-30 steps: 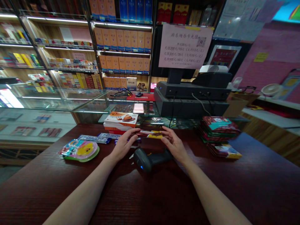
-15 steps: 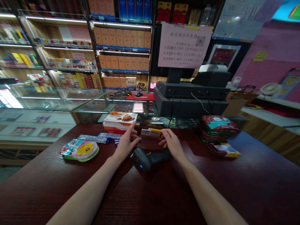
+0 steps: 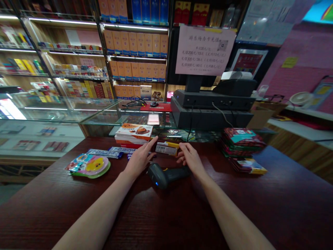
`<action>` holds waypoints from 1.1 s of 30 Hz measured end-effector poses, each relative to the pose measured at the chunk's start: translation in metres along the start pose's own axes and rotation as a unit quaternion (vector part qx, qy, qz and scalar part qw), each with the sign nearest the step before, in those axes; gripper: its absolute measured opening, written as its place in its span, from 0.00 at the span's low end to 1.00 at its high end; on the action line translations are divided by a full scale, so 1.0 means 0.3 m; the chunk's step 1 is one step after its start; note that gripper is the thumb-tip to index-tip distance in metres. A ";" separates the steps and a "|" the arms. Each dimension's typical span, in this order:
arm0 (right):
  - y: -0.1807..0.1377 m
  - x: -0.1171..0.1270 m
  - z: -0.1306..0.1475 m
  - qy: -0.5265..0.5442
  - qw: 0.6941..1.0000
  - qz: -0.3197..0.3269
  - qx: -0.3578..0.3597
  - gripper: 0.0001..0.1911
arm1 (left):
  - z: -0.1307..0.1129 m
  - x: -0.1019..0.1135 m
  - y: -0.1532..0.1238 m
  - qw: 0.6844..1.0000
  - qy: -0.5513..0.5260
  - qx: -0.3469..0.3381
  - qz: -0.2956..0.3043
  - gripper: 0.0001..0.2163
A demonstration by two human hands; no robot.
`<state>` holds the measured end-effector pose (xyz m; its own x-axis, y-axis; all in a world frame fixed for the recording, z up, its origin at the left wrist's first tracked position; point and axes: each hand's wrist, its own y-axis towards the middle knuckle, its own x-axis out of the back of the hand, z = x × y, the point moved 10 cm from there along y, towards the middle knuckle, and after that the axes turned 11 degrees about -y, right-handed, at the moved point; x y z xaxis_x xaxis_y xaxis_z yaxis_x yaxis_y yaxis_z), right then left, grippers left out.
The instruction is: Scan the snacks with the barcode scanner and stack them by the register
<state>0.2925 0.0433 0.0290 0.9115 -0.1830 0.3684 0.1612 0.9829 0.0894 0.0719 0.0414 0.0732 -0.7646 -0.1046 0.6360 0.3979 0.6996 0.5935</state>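
Both my hands hold a slim snack bar (image 3: 167,148) above the dark wooden counter (image 3: 166,211). Its pale printed back with a yellow edge faces me. My left hand (image 3: 140,159) pinches the bar's left end with the forefinger stretched along it. My right hand (image 3: 191,158) grips the right end. A black barcode scanner (image 3: 162,175) lies on the counter just below and between my hands, its blue light lit.
A stack of orange snack boxes (image 3: 134,133) and blue wrapped bars (image 3: 104,153) lie behind my left hand. A round colourful toy pack (image 3: 88,166) sits at the left. Stacked red and teal packets (image 3: 243,144) stand at the right. A till (image 3: 212,107) rises behind.
The bar has been turned over in my hands, from its red and yellow front to its pale back. My hands have shifted slightly away from me.
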 end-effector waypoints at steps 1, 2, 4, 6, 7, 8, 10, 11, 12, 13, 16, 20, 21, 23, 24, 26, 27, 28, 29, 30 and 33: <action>0.002 0.001 -0.004 -0.003 1.000 -0.001 -0.001 0.28 | -0.001 -0.003 0.000 1.000 0.006 0.000 0.005 0.36; 0.004 0.002 -0.007 -0.005 1.000 -0.001 -0.001 0.28 | -0.002 -0.005 0.000 1.000 0.011 -0.001 0.008 0.36; 0.007 0.003 -0.009 -0.012 1.000 -0.001 0.006 0.28 | -0.007 -0.006 -0.001 1.000 0.018 -0.006 0.010 0.37; 0.007 0.002 -0.003 -0.019 1.000 0.001 0.019 0.28 | -0.010 -0.003 -0.001 1.000 0.027 -0.013 0.007 0.38; 0.005 0.001 0.003 -0.022 0.999 0.002 0.029 0.27 | -0.011 0.001 -0.002 0.999 0.035 -0.016 0.004 0.38; 0.003 0.000 0.011 -0.026 0.999 0.003 0.040 0.27 | -0.010 0.006 -0.003 0.999 0.048 -0.018 0.001 0.38; -0.003 -0.001 0.026 -0.035 0.997 0.006 0.061 0.25 | -0.008 0.018 -0.003 0.996 0.083 -0.021 -0.005 0.37; -0.006 -0.003 0.032 -0.039 0.997 0.008 0.069 0.25 | -0.009 0.024 -0.004 0.995 0.101 -0.025 -0.008 0.36; -0.009 -0.004 0.037 -0.041 0.996 0.009 0.075 0.25 | -0.013 0.032 -0.004 0.993 0.117 -0.030 -0.011 0.36; -0.011 -0.005 0.040 -0.041 0.996 0.011 0.079 0.25 | -0.019 0.041 -0.004 0.991 0.130 -0.038 -0.016 0.35; -0.016 -0.004 0.046 -0.033 0.995 0.016 0.091 0.28 | -0.039 0.074 -0.004 0.986 0.149 -0.056 -0.039 0.34; -0.019 0.020 0.051 -0.040 0.994 0.011 0.106 0.31 | -0.053 0.126 -0.010 0.977 0.184 -0.058 -0.091 0.32; -0.020 0.028 0.053 -0.044 0.993 0.011 0.110 0.31 | -0.055 0.139 -0.012 0.973 0.195 -0.058 -0.106 0.31; -0.025 0.040 0.062 -0.050 0.992 0.019 0.118 0.29 | -0.060 0.158 -0.017 0.967 0.212 -0.063 -0.126 0.30; -0.030 0.041 0.068 -0.054 0.991 0.032 0.121 0.27 | -0.062 0.163 -0.019 0.965 0.217 -0.067 -0.131 0.30; -0.047 0.029 0.086 -0.068 0.986 0.074 0.131 0.22 | -0.058 0.168 -0.020 0.963 0.225 -0.070 -0.133 0.31; -0.062 0.013 0.098 -0.084 0.981 0.108 0.139 0.21 | -0.053 0.170 -0.020 0.962 0.230 -0.069 -0.132 0.31; -0.081 -0.002 0.116 -0.109 0.972 0.135 0.158 0.22 | -0.047 0.171 -0.020 0.961 0.234 -0.066 -0.132 0.32; -0.104 -0.025 0.131 -0.147 0.958 0.169 0.178 0.25 | -0.040 0.171 -0.020 0.961 0.238 -0.061 -0.130 0.32; -0.129 -0.051 0.139 -0.190 0.940 0.205 0.195 0.28 | -0.032 0.170 -0.019 0.960 0.241 -0.056 -0.128 0.32; -0.182 -0.106 0.138 -0.299 0.891 0.259 0.222 0.37 | -0.010 0.167 -0.020 0.960 0.246 -0.045 -0.123 0.32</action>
<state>0.2389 -0.0055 0.0508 0.4335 0.1834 0.8823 -0.5097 0.8573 0.0722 0.0329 0.0298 0.1030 -0.5183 -0.5953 0.6140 0.2955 0.5491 0.7818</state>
